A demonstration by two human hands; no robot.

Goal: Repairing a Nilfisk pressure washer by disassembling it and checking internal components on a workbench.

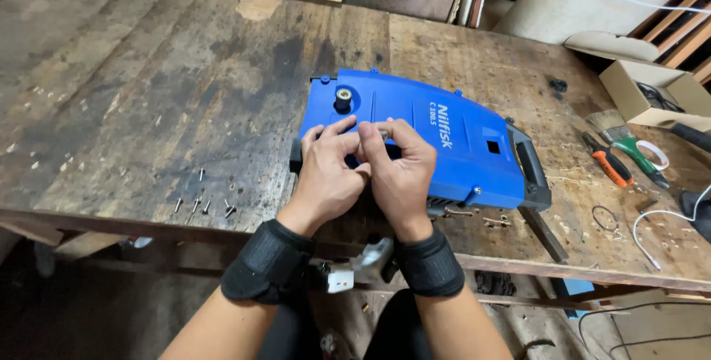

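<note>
The blue machine housing (444,145) lies flat on the worn wooden workbench (148,93), toward its near edge, black handle (532,171) at the right end. Both hands sit on its near left part, just below the black threaded port (342,99). The left hand (326,175) and right hand (400,175) are curled together, fingertips pinching some small part between them; what it is I cannot tell. The shell looks like hard, smooth plastic, stiff but likely slippery, and probably weighty if the motor is inside; the handle seems the safest grip. Loose screws (204,203) lie to the left, orange pliers (611,166) and a paintbrush (618,134) to the right, with a cardboard box (629,93) farther off.
</note>
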